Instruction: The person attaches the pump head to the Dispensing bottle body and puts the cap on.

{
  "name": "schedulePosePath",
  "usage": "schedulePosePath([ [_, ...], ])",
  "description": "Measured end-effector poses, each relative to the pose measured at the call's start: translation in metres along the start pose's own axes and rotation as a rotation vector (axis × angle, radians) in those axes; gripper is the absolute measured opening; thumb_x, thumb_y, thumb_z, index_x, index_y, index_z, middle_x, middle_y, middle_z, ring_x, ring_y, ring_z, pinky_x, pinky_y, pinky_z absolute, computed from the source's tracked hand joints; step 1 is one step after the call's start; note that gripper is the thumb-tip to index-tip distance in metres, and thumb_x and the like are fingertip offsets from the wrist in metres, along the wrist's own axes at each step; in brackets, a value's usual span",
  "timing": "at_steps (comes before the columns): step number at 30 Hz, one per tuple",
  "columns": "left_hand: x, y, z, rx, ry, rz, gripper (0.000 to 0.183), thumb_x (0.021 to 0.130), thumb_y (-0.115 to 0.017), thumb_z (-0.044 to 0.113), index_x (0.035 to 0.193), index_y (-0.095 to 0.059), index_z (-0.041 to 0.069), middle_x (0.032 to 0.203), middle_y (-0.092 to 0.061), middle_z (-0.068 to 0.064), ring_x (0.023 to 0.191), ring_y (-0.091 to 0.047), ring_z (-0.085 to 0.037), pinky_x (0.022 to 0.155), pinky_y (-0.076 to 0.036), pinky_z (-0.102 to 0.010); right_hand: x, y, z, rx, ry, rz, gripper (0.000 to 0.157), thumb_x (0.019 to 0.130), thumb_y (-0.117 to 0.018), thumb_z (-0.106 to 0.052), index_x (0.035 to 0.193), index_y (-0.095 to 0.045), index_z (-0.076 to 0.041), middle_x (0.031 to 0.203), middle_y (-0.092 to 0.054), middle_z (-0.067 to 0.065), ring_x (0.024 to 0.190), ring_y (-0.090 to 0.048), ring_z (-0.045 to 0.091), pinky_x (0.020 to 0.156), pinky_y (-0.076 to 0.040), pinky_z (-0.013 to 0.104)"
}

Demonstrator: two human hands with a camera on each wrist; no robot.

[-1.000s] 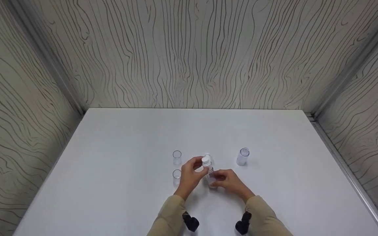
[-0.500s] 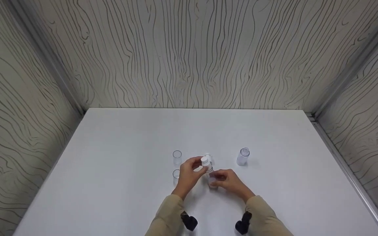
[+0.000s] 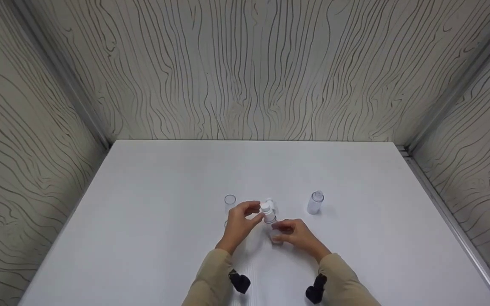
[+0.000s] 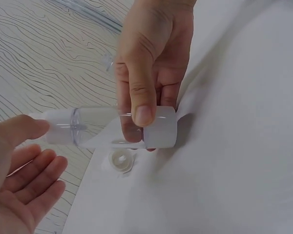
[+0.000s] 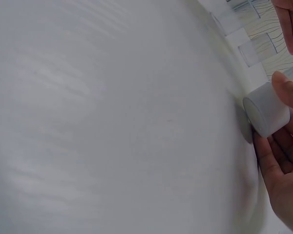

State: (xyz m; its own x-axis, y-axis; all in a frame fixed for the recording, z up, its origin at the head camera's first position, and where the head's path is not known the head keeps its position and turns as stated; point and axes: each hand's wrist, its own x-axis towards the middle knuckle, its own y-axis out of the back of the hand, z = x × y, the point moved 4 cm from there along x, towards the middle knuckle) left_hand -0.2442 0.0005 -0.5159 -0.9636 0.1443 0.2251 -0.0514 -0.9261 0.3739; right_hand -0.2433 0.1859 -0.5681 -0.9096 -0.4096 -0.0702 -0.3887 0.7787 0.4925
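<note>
On the table (image 3: 177,182), a cup (image 3: 229,204) stands left of the bottle (image 4: 100,124), a container (image 3: 314,205) right.

2 btls (image 4: 100,127), 2 clr cups (image 5: 258,50)

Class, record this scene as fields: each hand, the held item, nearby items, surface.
Right hand: grips the held bottle's lower part
Left hand: beside the bottle's top, fingers extended, thumb at the top; contact unclear
Held item: clear bottle with white top and white base
Right side: separate clear container, upright
Left side: two clear cylinders, one partly hidden in the head view
Surface: white table
</note>
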Motion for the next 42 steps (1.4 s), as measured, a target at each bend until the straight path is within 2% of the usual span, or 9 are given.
schedulePosePath([
  [7, 0.002, 0.014, -0.001, 0.121, 0.025, 0.029, 0.024, 0.089, -0.066, 0.01, 0.111, -0.067, 0.001, 0.103, -0.072, -0.013, 0.097, -0.07, -0.024, 0.093, -0.058, -0.039, 0.0, 0.0, 0.0, -0.006, -0.007, -0.007, 0.043, 0.084, -0.073, -0.027, 0.117, -0.067, 0.0, 0.116, -0.07, 0.019, 0.113, -0.064, 0.036, 0.096, -0.057, 0.032],
  [10, 0.002, 0.019, -0.003, 0.159, 0.011, 0.042, 0.023, 0.089, -0.065, 0.01, 0.111, -0.067, 0.002, 0.103, -0.073, -0.012, 0.096, -0.07, -0.023, 0.092, -0.058, -0.04, 0.001, 0.0, 0.001, 0.001, -0.011, -0.01, 0.043, 0.084, -0.074, -0.026, 0.117, -0.066, 0.0, 0.117, -0.069, 0.02, 0.114, -0.063, 0.037, 0.098, -0.056, 0.04],
  [14, 0.001, 0.024, -0.006, 0.184, -0.014, 0.06, 0.023, 0.089, -0.065, 0.009, 0.11, -0.067, 0.001, 0.101, -0.073, -0.012, 0.095, -0.07, -0.023, 0.09, -0.059, -0.038, 0.001, 0.0, 0.002, -0.002, -0.02, -0.01, 0.043, 0.084, -0.074, -0.027, 0.117, -0.066, 0.0, 0.118, -0.069, 0.019, 0.114, -0.063, 0.036, 0.098, -0.054, 0.045],
  [22, -0.004, 0.032, -0.013, 0.209, -0.028, 0.057, 0.021, 0.089, -0.065, 0.009, 0.108, -0.068, 0.001, 0.101, -0.073, -0.012, 0.094, -0.07, -0.023, 0.09, -0.059, -0.037, -0.001, 0.0, 0.003, 0.006, -0.022, -0.006, 0.043, 0.084, -0.074, -0.025, 0.116, -0.066, 0.001, 0.117, -0.069, 0.021, 0.112, -0.063, 0.036, 0.096, -0.057, 0.033],
  [28, -0.009, 0.039, -0.021, 0.182, -0.044, 0.044, 0.023, 0.089, -0.065, 0.008, 0.109, -0.067, -0.002, 0.102, -0.073, -0.013, 0.095, -0.069, -0.025, 0.089, -0.059, -0.039, -0.001, -0.002, 0.004, 0.044, -0.035, -0.005, 0.043, 0.084, -0.074, -0.023, 0.118, -0.065, 0.002, 0.119, -0.067, 0.023, 0.113, -0.063, 0.037, 0.098, -0.055, 0.043],
  [34, -0.016, 0.046, -0.031, 0.158, -0.081, 0.035, 0.023, 0.088, -0.067, 0.008, 0.11, -0.066, 0.0, 0.104, -0.072, -0.014, 0.096, -0.069, -0.025, 0.093, -0.058, -0.037, -0.001, -0.002, 0.004, 0.039, -0.034, 0.002, 0.044, 0.083, -0.074, -0.025, 0.117, -0.065, 0.002, 0.118, -0.067, 0.023, 0.111, -0.064, 0.037, 0.096, -0.056, 0.039],
  [42, -0.022, 0.053, -0.041, 0.114, -0.073, -0.018, 0.034, 0.087, -0.071, 0.016, 0.114, -0.064, -0.002, 0.11, -0.07, -0.016, 0.103, -0.066, -0.028, 0.097, -0.056, -0.039, 0.0, -0.002, 0.004, 0.04, -0.053, 0.006, 0.046, 0.083, -0.075, -0.026, 0.119, -0.065, 0.002, 0.121, -0.066, 0.023, 0.112, -0.064, 0.036, 0.098, -0.055, 0.045],
])
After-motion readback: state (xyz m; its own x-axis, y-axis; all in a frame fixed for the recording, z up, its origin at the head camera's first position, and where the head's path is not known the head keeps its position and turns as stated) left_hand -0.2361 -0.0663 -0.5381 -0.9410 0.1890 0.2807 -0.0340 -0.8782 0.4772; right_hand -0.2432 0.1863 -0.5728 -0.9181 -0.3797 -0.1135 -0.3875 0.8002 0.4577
